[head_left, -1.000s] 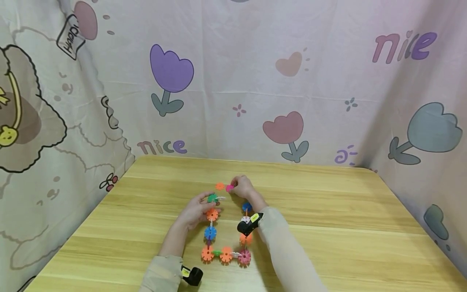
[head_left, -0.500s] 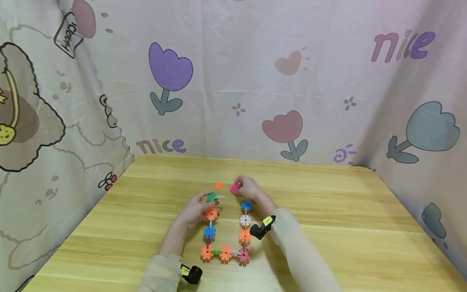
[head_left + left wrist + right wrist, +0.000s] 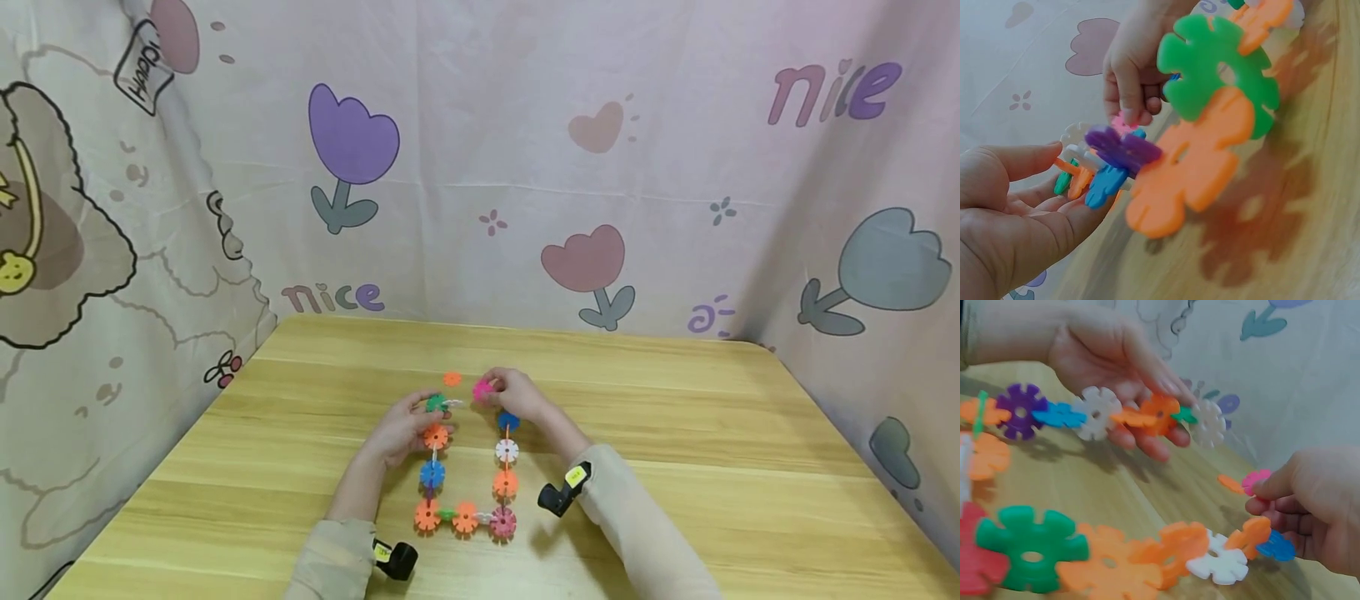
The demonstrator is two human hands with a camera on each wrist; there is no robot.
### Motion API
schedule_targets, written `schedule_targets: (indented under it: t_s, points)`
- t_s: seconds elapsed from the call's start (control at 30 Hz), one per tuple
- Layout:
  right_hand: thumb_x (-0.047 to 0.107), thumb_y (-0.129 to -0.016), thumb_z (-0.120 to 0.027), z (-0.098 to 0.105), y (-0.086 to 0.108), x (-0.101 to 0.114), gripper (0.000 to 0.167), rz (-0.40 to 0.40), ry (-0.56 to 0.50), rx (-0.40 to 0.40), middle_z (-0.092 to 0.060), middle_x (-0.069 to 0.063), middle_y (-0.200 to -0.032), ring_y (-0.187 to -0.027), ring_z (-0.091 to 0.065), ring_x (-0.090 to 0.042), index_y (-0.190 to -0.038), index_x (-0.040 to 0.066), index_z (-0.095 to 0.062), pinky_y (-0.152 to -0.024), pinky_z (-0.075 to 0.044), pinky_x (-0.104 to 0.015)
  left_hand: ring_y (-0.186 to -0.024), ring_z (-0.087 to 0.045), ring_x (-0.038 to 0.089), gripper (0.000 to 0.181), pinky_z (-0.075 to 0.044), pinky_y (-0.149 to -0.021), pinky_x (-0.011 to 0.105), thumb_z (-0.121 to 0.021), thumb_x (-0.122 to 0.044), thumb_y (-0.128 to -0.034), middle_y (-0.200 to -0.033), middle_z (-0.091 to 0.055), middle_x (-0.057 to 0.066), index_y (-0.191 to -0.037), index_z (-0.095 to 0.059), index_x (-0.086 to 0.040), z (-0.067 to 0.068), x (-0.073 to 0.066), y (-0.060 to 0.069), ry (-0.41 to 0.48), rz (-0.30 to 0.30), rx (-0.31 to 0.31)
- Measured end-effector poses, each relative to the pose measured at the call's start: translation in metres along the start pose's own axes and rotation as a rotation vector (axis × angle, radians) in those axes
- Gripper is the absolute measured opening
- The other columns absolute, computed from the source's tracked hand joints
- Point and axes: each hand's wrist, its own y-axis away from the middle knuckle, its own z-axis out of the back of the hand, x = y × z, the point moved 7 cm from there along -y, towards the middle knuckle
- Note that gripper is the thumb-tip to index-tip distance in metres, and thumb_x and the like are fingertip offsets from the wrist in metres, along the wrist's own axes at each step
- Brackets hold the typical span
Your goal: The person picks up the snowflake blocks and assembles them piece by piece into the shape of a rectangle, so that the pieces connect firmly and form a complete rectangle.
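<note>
A U-shaped chain of slotted plastic snowflake discs lies on the table, its base of orange discs (image 3: 465, 517) towards me. My left hand (image 3: 397, 427) grips the far end of its left side, thumb and fingers about the green disc (image 3: 437, 403); a white disc (image 3: 453, 403) sticks out at the tip. Between the thumb and fingers of my right hand (image 3: 521, 396) is a loose pink disc (image 3: 482, 391), also seen in the right wrist view as a pink disc (image 3: 1256, 481). It is just beyond the blue disc (image 3: 509, 422) ending the chain's right side.
A single orange disc (image 3: 452, 378) lies beyond the left hand on the wooden table (image 3: 675, 433). A printed curtain (image 3: 480, 167) hangs behind the table's far edge and along the sides. Black wrist cameras (image 3: 564, 492) sit on both sleeves.
My right hand has shifted slightly right with the pink disc, away from the loose orange one, and its forearm has swung outward. The left hand has kept its hold in place.
</note>
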Motion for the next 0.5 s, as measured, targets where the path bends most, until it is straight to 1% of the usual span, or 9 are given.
schedule_targets:
  t_s: [0.13,0.23,0.37,0.5]
  points:
    - [0.008,-0.091,-0.059,-0.001,0.01,0.01,0.021,0.007,-0.091,0.004,-0.062,-0.006,-0.078,-0.07,-0.06,-0.021,-0.112,0.004,-0.06,-0.058,-0.047,-0.027,-0.101,-0.061,0.031,0.052,-0.054,-0.071,0.033,-0.045,-0.005,-0.0965,-0.124,-0.046,0.034,-0.14,-0.02,0.008,0.0,0.0,0.0,0.003,-0.003,0.006]
    - [0.007,-0.09,-0.06,-0.002,0.017,0.015,0.023,0.01,-0.145,-0.001,-0.062,-0.008,-0.076,-0.069,-0.059,-0.023,-0.112,0.003,-0.06,-0.057,-0.045,-0.026,-0.102,-0.06,0.032,0.052,-0.054,-0.072,0.034,-0.044,-0.004,-0.0966,-0.124,-0.046,0.034,-0.14,-0.019,0.008,-0.001,0.0,0.0,0.005,-0.005,0.012]
    - [0.007,-0.088,-0.062,-0.003,0.023,0.02,0.026,0.024,-0.16,-0.02,-0.062,-0.011,-0.074,-0.056,-0.05,-0.019,-0.114,0.001,-0.058,-0.049,-0.038,-0.023,-0.102,-0.06,0.033,0.052,-0.054,-0.073,0.035,-0.043,-0.004,-0.0969,-0.125,-0.045,0.034,-0.141,-0.019,0.008,-0.002,0.0,0.0,0.004,-0.007,0.021]
    - [0.006,-0.088,-0.063,-0.004,0.029,0.023,0.028,0.013,-0.165,-0.034,-0.063,-0.015,-0.076,-0.051,-0.044,-0.015,-0.115,0.001,-0.058,-0.044,-0.031,-0.021,-0.104,-0.059,0.034,0.052,-0.053,-0.074,0.036,-0.043,-0.005,-0.0975,-0.125,-0.044,0.035,-0.141,-0.018,0.008,-0.002,0.0,0.0,0.004,-0.005,0.028]
